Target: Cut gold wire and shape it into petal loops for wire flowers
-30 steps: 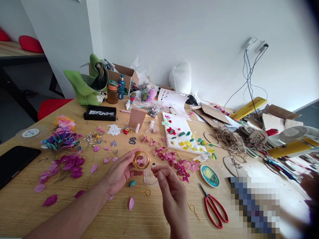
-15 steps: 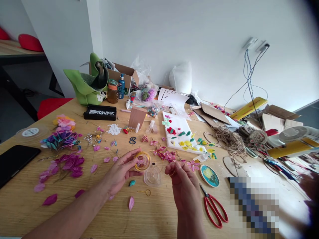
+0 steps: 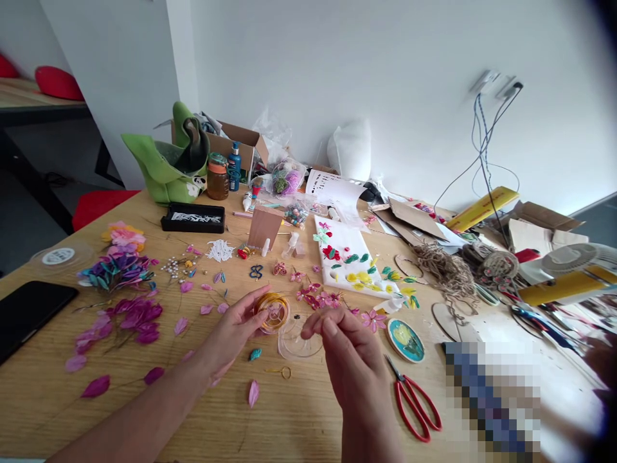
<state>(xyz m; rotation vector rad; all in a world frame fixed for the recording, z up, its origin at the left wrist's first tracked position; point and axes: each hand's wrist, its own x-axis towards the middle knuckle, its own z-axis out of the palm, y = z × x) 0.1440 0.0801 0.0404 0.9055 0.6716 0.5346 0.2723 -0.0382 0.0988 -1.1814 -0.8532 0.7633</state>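
My left hand [image 3: 245,321] is closed around a clear spool of gold wire [image 3: 279,303], tilted so that its face shows. My right hand [image 3: 344,344] is closed in a pinch a little to the right; the end of the thin gold wire seems to be between its fingertips, barely visible. A round clear plastic case [image 3: 299,350] lies on the table between the hands. Below it are a gold wire piece with a loop [image 3: 286,372] and a teal bead-like piece [image 3: 255,354]. Red-handled scissors [image 3: 415,405] lie to the right of my right hand.
Pink petals [image 3: 139,321] and a black phone [image 3: 36,315] lie at the left. Behind the hands are pink flowers [image 3: 318,297] and a white foam board [image 3: 344,257] with flowers. An oval flower piece [image 3: 405,340], twine [image 3: 448,267] and a fan [image 3: 573,263] are at the right.
My right hand has moved left and slightly up, closer to the spool. The spool has turned a little in my left hand, and the wire's arc between the hands no longer shows clearly.
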